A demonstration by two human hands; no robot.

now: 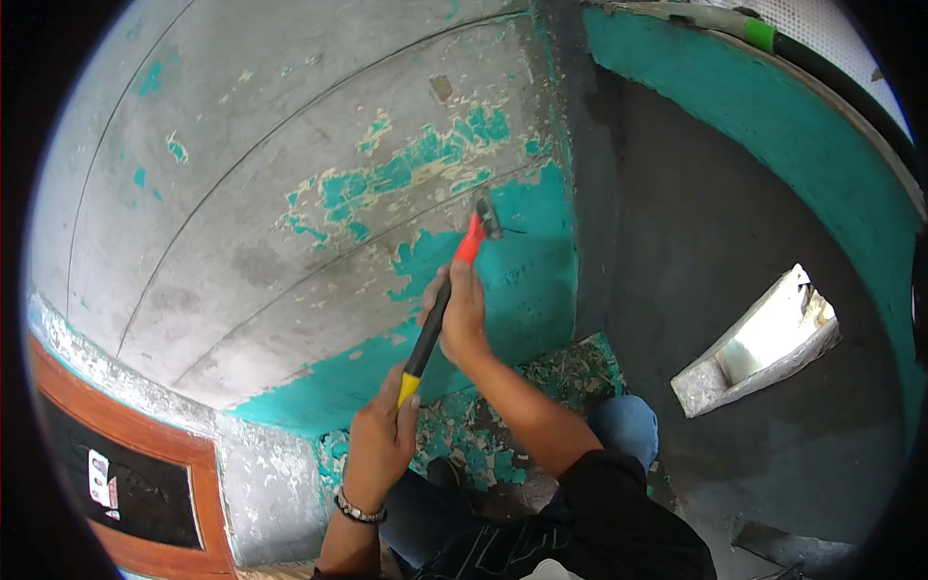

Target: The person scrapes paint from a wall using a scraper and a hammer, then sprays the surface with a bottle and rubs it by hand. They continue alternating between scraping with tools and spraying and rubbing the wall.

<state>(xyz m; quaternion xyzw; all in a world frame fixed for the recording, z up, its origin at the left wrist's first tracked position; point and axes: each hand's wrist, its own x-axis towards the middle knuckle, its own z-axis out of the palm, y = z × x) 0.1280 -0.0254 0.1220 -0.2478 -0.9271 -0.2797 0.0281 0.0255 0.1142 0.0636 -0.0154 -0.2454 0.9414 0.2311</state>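
Note:
A long-handled paint scraper (433, 324) with a red neck, black grip and yellow end slants up across the middle of the head view. Its metal head is at the wall (280, 242), right at the edge of the turquoise paint (527, 266). My right hand (462, 319) is wrapped round the upper handle, just below the red neck. Lower down, my left hand (382, 435) grips the yellow end, a bracelet on its wrist. Bare grey surface shows left of the head, with ragged turquoise patches above it.
Paint flakes (483, 435) litter the floor round my feet. To the right, a dark wall (677, 193) carries a bright metallic-looking fixture (759, 348). A brown wooden frame (208, 474) stands at lower left. Black hose with green tape (761, 35) runs along the upper right.

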